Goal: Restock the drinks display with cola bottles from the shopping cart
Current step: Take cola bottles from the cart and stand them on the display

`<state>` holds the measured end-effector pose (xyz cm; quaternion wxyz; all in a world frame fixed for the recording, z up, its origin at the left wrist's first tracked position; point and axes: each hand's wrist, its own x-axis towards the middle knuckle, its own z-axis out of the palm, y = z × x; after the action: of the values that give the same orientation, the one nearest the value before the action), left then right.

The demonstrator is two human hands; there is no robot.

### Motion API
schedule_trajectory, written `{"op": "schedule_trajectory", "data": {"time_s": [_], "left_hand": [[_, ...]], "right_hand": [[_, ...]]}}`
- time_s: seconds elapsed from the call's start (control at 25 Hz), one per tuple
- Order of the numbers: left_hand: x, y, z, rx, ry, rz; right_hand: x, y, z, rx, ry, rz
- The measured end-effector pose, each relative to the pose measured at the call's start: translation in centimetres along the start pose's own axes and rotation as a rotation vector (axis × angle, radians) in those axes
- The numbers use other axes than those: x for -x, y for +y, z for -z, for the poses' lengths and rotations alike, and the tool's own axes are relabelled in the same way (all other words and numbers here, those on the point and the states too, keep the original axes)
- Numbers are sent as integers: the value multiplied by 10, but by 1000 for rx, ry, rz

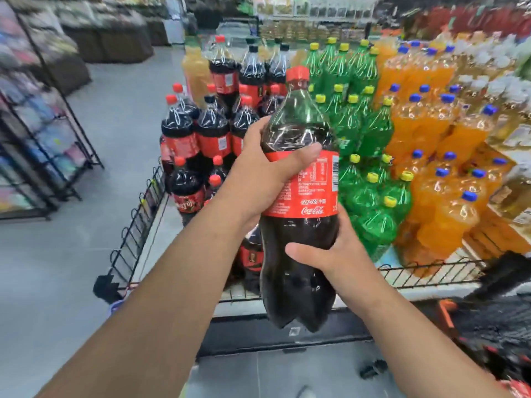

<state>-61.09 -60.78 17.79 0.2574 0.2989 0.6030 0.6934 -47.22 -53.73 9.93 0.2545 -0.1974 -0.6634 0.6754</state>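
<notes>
Both hands wrapped round one big Coca-Cola bottle (298,202), full of dark cola: left hand (260,173) on the label, right hand (333,254) lower down, in front of the display's cola bottles (212,130).

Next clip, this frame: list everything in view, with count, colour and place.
held cola bottle: one, dark, red cap and label, upright in front of the display
cola bottles: many, dark, red or black caps, display's left part
green bottles: many, yellow caps, display's middle
orange bottles: many, blue caps, display's right
pale yellow bottle: at least one, behind the cola, blurred
wire rail: one, black, display's front and left edges
wire rack: one, black, far left
left hand: grips the held bottle at its label
right hand: grips its lower body
</notes>
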Motion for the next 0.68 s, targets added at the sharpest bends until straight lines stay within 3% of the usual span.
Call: {"op": "schedule_trajectory", "data": {"time_s": [0.68], "left_hand": [[-41,18,136,-101,472,-41]], "right_hand": [[-138,21,-120,-49,-481,40]]}}
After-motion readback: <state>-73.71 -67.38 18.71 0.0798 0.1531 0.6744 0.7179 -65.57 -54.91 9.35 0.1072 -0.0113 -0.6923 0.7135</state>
